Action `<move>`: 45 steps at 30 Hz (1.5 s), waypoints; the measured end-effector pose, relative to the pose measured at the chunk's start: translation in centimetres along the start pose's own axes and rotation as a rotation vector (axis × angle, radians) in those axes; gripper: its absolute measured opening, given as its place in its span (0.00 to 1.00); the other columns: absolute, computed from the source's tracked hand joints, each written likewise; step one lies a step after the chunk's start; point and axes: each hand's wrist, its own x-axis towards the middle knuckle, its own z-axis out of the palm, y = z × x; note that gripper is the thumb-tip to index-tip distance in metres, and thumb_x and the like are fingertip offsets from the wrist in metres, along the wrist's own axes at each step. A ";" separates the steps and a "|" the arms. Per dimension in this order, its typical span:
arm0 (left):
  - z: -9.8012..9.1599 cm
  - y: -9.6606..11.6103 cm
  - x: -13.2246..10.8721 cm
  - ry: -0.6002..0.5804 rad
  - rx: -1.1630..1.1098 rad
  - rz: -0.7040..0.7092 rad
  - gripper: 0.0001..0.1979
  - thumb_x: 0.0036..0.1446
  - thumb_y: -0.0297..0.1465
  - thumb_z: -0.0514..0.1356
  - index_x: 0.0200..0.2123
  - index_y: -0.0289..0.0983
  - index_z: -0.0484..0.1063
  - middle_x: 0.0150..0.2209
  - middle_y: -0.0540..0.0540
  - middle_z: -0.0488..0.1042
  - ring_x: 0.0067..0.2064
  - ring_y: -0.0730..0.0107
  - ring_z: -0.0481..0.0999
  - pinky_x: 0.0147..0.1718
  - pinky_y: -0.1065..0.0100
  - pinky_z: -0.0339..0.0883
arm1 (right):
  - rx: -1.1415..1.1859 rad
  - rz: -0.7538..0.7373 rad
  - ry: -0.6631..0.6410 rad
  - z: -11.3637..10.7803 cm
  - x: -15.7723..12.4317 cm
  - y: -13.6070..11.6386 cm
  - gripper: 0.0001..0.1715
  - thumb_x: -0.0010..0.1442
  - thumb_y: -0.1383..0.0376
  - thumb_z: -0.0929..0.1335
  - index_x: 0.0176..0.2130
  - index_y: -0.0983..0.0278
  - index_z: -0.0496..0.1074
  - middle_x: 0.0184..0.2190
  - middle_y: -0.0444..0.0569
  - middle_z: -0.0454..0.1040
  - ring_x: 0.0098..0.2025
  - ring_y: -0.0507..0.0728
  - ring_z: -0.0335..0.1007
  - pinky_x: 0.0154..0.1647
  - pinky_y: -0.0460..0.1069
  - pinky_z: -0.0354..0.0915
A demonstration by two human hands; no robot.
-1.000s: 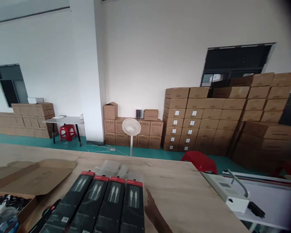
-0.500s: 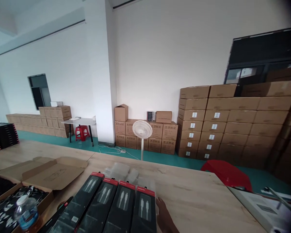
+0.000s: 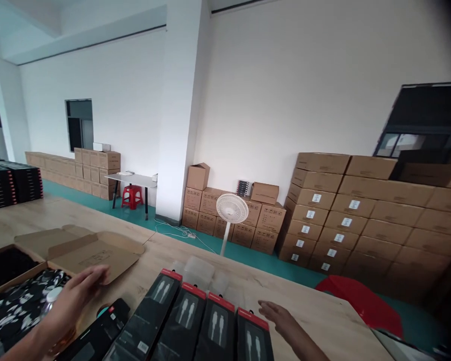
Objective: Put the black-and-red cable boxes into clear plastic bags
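Several black boxes with red tops and pictured white cable plugs, such as the cable box (image 3: 218, 323), stand in a slanted row at the table's front. My right hand (image 3: 280, 318) is beside the rightmost cable box (image 3: 253, 338), fingers stretched out, holding nothing. On the left, my left hand (image 3: 84, 286) hovers by the open cardboard carton (image 3: 108, 250), its fingers curled together; whatever they hold, if anything, is hidden. Behind its wrist a plastic bottle (image 3: 52, 296) is partly covered. A black package (image 3: 97, 333) lies between that hand and the row.
Clear plastic pieces (image 3: 198, 271) lie behind the row. The left carton holds black-and-white packets (image 3: 22, 296). Stacks of black boxes (image 3: 13, 185) stand at the table's far left. Beyond the table are a white fan (image 3: 232, 208), piled brown cartons (image 3: 361, 215) and a red chair (image 3: 361, 301).
My left hand has come into view over the left carton. My right hand has moved off the rightmost box's side and its fingers show. The view has tilted and turned left.
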 end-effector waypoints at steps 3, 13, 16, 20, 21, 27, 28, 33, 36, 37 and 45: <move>5.3 3.0 5.5 -0.423 -0.051 -0.052 0.33 0.46 0.54 0.62 0.48 0.36 0.72 0.53 0.39 0.74 0.54 0.56 0.72 0.46 0.65 0.68 | -0.111 0.060 -0.088 1.0 0.3 -4.7 0.33 0.47 0.45 0.71 0.45 0.63 0.75 0.43 0.62 0.79 0.53 0.69 0.70 0.56 0.62 0.55; 18.9 -2.4 14.6 -0.957 0.204 -0.378 0.25 0.35 0.43 0.71 0.37 0.36 0.75 0.46 0.39 0.76 0.43 0.60 0.76 0.36 0.66 0.69 | -0.483 0.305 -0.420 6.7 5.3 -11.0 0.33 0.46 0.51 0.75 0.49 0.61 0.73 0.32 0.56 0.79 0.39 0.63 0.74 0.42 0.55 0.59; 20.7 -4.2 15.6 -1.061 0.253 -0.435 0.22 0.36 0.38 0.71 0.36 0.36 0.75 0.42 0.41 0.77 0.39 0.60 0.77 0.33 0.67 0.68 | -0.535 0.353 -0.519 8.2 6.2 -10.5 0.14 0.47 0.56 0.74 0.34 0.60 0.77 0.29 0.49 0.75 0.35 0.58 0.72 0.38 0.52 0.57; 22.2 -5.6 15.4 -1.164 0.254 -0.487 0.20 0.35 0.31 0.70 0.36 0.38 0.74 0.38 0.44 0.78 0.35 0.60 0.77 0.30 0.67 0.68 | -0.505 0.352 -0.592 10.7 7.3 -9.8 0.07 0.46 0.61 0.72 0.30 0.59 0.74 0.28 0.44 0.72 0.33 0.54 0.66 0.36 0.49 0.53; 22.5 -5.8 15.2 -1.182 0.237 -0.498 0.20 0.35 0.31 0.70 0.37 0.38 0.74 0.37 0.44 0.78 0.35 0.60 0.78 0.30 0.67 0.68 | -0.485 0.340 -0.605 11.3 7.5 -9.7 0.08 0.46 0.62 0.72 0.30 0.59 0.74 0.30 0.44 0.72 0.34 0.54 0.66 0.37 0.49 0.53; 23.5 -4.6 13.7 -1.260 0.110 -0.504 0.21 0.36 0.33 0.68 0.39 0.39 0.72 0.40 0.45 0.77 0.39 0.59 0.77 0.38 0.62 0.69 | -0.348 0.256 -0.634 13.6 7.9 -10.6 0.14 0.44 0.65 0.70 0.36 0.57 0.74 0.41 0.47 0.74 0.48 0.59 0.65 0.43 0.53 0.52; 23.6 -4.0 13.5 -1.263 0.098 -0.489 0.21 0.36 0.33 0.67 0.39 0.39 0.73 0.41 0.44 0.77 0.40 0.59 0.77 0.40 0.60 0.68 | -0.330 0.242 -0.623 13.7 7.9 -10.9 0.15 0.44 0.65 0.69 0.36 0.58 0.74 0.42 0.48 0.74 0.50 0.60 0.64 0.44 0.55 0.52; 23.2 1.4 13.2 -1.143 0.027 -0.319 0.28 0.42 0.35 0.65 0.51 0.44 0.68 0.50 0.45 0.74 0.55 0.54 0.69 0.51 0.48 0.58 | -0.225 0.054 -0.475 13.2 7.0 -14.1 0.15 0.45 0.61 0.70 0.37 0.58 0.74 0.50 0.50 0.72 0.57 0.63 0.58 0.51 0.61 0.50; 22.1 7.1 12.9 -1.033 -0.062 -0.129 0.32 0.48 0.36 0.63 0.58 0.46 0.63 0.57 0.46 0.70 0.62 0.55 0.60 0.57 0.50 0.50 | -0.122 -0.124 -0.414 12.5 4.9 -18.1 0.21 0.48 0.54 0.71 0.44 0.55 0.73 0.55 0.47 0.70 0.60 0.61 0.57 0.55 0.59 0.52; 21.5 9.4 12.5 -1.018 -0.098 -0.064 0.32 0.49 0.36 0.63 0.59 0.45 0.62 0.59 0.46 0.68 0.63 0.56 0.59 0.58 0.53 0.50 | -0.088 -0.178 -0.410 12.3 3.6 -19.6 0.23 0.50 0.53 0.71 0.46 0.54 0.72 0.56 0.46 0.69 0.60 0.60 0.57 0.56 0.57 0.52; 13.6 23.9 4.9 -1.025 0.095 0.492 0.26 0.53 0.38 0.64 0.56 0.41 0.69 0.50 0.44 0.76 0.48 0.60 0.75 0.45 0.65 0.66 | 0.153 -0.298 -0.484 13.7 -14.6 -25.5 0.34 0.54 0.56 0.73 0.58 0.48 0.65 0.67 0.44 0.55 0.70 0.60 0.43 0.61 0.59 0.54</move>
